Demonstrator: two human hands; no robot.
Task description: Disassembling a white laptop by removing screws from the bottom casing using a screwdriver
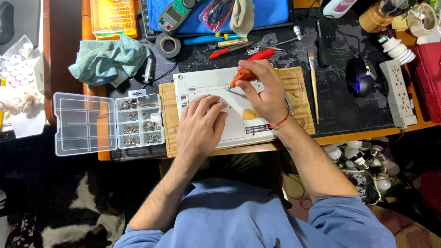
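Lots of tools sit on a dark desk mat (340, 110) with a faint map on it. On the mat is a wooden board (301, 87), and a white laptop (204, 82) lies upside down on the board.

The left hand (198, 126) lies flat and open on the laptop's bottom, pressing it down and gripping nothing. The right hand (264, 92) is closed around a small orange screwdriver (240, 78). The tip touches the laptop near its top edge.

Just left of the board is a clear plastic box (140, 121) with its lid open, full of small screws in little sections. A crumpled teal cloth (108, 59) lies above it. A thin paintbrush (313, 85) and a black mouse (360, 76) lie to the right of the board.
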